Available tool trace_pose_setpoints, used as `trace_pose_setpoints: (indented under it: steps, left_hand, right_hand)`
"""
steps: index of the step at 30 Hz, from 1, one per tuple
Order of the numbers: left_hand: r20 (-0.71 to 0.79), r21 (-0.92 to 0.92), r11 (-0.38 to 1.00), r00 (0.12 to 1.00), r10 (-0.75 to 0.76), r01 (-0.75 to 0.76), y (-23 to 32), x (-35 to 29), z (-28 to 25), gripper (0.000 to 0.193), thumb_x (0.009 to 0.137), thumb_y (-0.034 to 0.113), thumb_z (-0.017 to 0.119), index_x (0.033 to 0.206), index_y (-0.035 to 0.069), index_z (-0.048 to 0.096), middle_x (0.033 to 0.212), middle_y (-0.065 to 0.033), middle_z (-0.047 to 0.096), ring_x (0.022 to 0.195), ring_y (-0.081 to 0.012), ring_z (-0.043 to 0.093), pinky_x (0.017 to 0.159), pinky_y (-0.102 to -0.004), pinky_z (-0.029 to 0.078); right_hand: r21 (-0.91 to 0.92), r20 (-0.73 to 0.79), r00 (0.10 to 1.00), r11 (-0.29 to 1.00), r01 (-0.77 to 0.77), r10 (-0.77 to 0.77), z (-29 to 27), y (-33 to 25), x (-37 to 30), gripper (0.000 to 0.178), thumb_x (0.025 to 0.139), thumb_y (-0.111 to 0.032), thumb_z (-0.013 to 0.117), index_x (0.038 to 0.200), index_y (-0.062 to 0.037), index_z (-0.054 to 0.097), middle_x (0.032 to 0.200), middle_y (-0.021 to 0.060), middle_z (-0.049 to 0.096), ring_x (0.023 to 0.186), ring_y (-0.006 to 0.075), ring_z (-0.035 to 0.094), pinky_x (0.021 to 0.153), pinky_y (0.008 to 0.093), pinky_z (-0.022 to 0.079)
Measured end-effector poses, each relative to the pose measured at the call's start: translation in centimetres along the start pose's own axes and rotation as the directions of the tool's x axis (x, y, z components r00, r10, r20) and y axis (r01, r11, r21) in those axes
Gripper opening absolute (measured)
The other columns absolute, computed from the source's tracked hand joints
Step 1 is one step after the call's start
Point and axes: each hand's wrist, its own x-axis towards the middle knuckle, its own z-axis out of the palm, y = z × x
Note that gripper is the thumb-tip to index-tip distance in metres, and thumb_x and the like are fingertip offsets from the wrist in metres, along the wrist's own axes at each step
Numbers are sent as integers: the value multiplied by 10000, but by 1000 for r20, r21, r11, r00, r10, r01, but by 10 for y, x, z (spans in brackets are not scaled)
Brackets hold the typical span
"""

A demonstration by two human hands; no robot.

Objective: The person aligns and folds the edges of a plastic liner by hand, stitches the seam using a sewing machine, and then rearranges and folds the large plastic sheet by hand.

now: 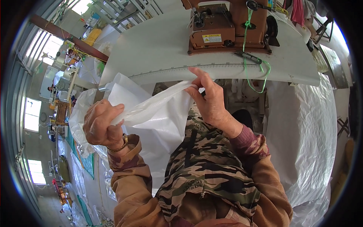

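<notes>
Between my hands stretches the folded edge of a white woven plastic sheet (159,128), with the rest hanging down over my lap on the left. My left hand (102,123) is closed around one end of the fold. At the other end my right hand (208,96) pinches the edge between thumb and fingers, its index finger pointing up. Both hands are in front of the near edge of a pale sewing table (159,49). A brown sewing machine (227,30) stands on it at the back, beyond my right hand.
A thread snipper (249,57) tied to a green string lies near the table's front edge, beside a printed ruler scale (170,69). White plastic sheeting (302,136) is heaped at my right. Clear plastic (81,121) hangs at my left. Metal racks (124,15) stand at the far left.
</notes>
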Motion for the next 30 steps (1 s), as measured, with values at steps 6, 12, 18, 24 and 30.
trace_pose_setpoints:
  steps: [6,12,18,24,30]
  left_hand:
    - [38,-101,990,994,105,-101,16,38,-8,303,901,340,640,835,47,678,599,-53,587,504,-201,555,502,-311,438]
    - [179,60,998,983,-38,28,10,105,3,143,830,124,737,774,22,654,556,-57,494,483,-163,476,468,-301,353]
    - [433,-349,815,851,-298,462,-19,72,73,326,892,175,697,684,-14,531,570,-33,332,544,-56,331,469,-281,308]
    - [752,-364,436,536,-384,823,-16,-58,177,410,918,205,668,669,-16,430,594,2,268,568,-73,280,463,-296,282]
    - [736,-433,471,604,-307,768,1,-95,193,410,930,207,650,688,-22,411,599,-6,279,568,-88,286,474,-300,280]
  right_hand:
    - [-267,125,988,956,119,-88,-11,-21,11,139,750,-21,691,870,-41,623,888,132,594,791,286,590,687,388,484]
    - [371,571,796,928,-34,-199,-22,-78,-10,179,944,-112,578,802,-4,570,658,129,479,626,334,539,594,418,426]
    - [630,564,807,540,-559,177,-76,-76,-39,187,958,-146,591,870,14,636,757,50,644,691,115,585,642,304,454]
    - [-206,391,671,771,-603,629,-66,29,-114,297,981,-206,533,860,59,591,661,162,548,601,156,479,596,364,432]
    - [-284,515,558,743,-606,651,-80,80,-136,386,959,-348,568,926,36,557,678,180,527,627,187,506,606,382,427]
